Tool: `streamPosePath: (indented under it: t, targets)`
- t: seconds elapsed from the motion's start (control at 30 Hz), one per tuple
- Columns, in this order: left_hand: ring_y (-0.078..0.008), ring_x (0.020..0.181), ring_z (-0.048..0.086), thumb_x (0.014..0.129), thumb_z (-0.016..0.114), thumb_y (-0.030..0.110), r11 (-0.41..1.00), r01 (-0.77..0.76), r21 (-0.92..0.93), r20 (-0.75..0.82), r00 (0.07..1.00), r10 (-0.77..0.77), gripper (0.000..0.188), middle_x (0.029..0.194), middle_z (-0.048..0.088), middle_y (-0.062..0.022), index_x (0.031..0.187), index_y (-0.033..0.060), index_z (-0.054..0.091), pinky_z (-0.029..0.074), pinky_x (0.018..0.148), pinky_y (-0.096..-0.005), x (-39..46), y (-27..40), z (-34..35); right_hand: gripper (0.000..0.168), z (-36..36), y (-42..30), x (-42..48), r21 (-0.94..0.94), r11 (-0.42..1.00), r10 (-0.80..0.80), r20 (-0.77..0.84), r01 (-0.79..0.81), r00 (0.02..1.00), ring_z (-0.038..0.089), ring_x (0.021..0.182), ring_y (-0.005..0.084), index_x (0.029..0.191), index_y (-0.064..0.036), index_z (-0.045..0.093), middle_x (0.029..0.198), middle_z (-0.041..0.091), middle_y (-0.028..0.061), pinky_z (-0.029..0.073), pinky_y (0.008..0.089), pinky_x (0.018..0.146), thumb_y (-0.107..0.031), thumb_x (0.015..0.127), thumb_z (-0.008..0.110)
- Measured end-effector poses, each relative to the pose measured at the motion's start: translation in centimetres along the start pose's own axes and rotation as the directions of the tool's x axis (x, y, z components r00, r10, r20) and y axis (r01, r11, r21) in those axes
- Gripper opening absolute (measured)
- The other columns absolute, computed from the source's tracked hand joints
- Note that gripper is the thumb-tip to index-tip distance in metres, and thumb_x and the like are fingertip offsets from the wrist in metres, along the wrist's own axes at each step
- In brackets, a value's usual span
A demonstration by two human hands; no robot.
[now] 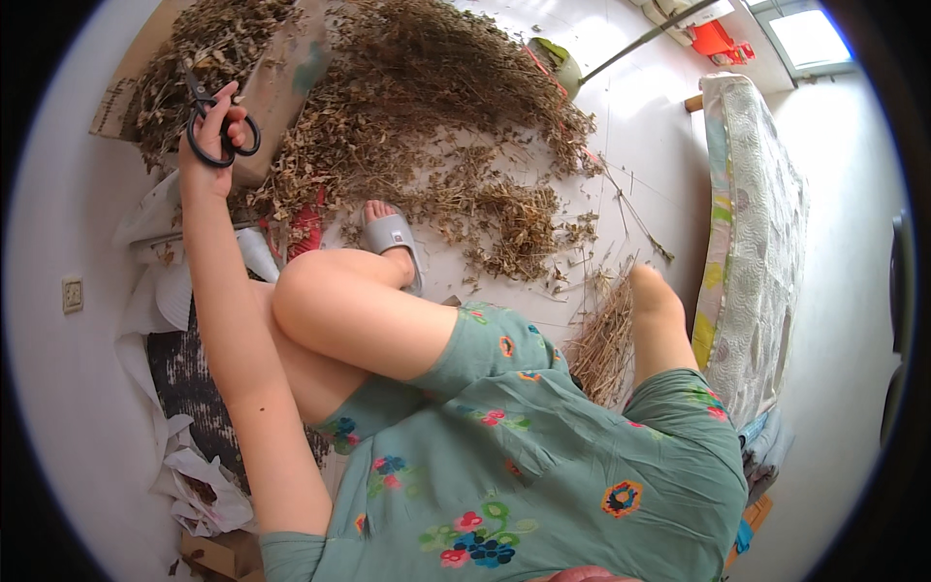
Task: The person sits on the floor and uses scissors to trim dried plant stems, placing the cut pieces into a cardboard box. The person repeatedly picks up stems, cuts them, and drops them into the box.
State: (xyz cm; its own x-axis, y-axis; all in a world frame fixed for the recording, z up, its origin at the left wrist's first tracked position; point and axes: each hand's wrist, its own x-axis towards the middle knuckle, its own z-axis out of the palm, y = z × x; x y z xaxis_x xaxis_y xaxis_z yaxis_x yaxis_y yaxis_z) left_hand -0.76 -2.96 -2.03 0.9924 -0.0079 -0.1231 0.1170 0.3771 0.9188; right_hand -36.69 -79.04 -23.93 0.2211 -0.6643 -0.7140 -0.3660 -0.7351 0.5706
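Note:
My left hand (216, 122) is raised at the upper left, holding black-handled scissors (251, 150). Their dark blades point away from me, over a cardboard box (273, 109) heaped with dried leafy plants (225, 36). Beyond my legs, a large pile of dry brown stems and leaves (429, 80) spreads across the pale floor. A smaller leafy clump (520, 225) lies nearer me. My right arm bends at the elbow, and that hand is out of view. Close to the elbow lies a bundle of bare dry stalks (604, 345).
A mattress or bed with a quilted cover (756, 218) stands on the right. Behind the pile is a greenish container (558, 65) with a long pole (647, 40). My slippered foot (393, 236) rests beside the debris. A crumpled plastic bag (211, 487) lies lower left.

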Motion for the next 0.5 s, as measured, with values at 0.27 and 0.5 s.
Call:
streamPosePath:
  t: [0.27, 0.5]
  targets:
    - [-0.0032, 0.058, 0.047, 0.091, 0.062, 0.02, 0.994, 0.09, 0.066, 0.071, 0.993, -0.095, 0.04, 0.075, 0.059, -0.0004, 0.124, -0.0013, 0.056, 0.038, 0.051, -0.0189, 0.5, -2.2, 2.9, 0.029, 9.6, -6.3, 2.3, 0.385, 0.92, 0.004, -0.206, 0.077, 0.978, 0.067, 0.067, 0.0333, 0.096, 0.0, 0.064, 0.08, 0.067, 0.0188, 0.054, 0.0449, 0.065, -0.026, 0.091, 0.051]
    - [-0.0032, 0.057, 0.046, 0.092, 0.059, 0.02, 0.972, 0.099, 0.214, 0.001, 0.995, -0.101, 0.039, 0.074, 0.059, 0.0002, 0.126, 0.0012, 0.055, 0.038, 0.051, -0.0185, -1.0, -1.0, 4.5, 0.053, -8.5, -25.4, -3.4, 0.504, 0.692, -0.011, -0.708, 0.517, 0.706, 0.058, 0.105, 0.0337, 0.132, -0.01, 0.043, 0.122, 0.054, 0.0193, 0.051, 0.0424, 0.085, -0.013, 0.084, 0.065]
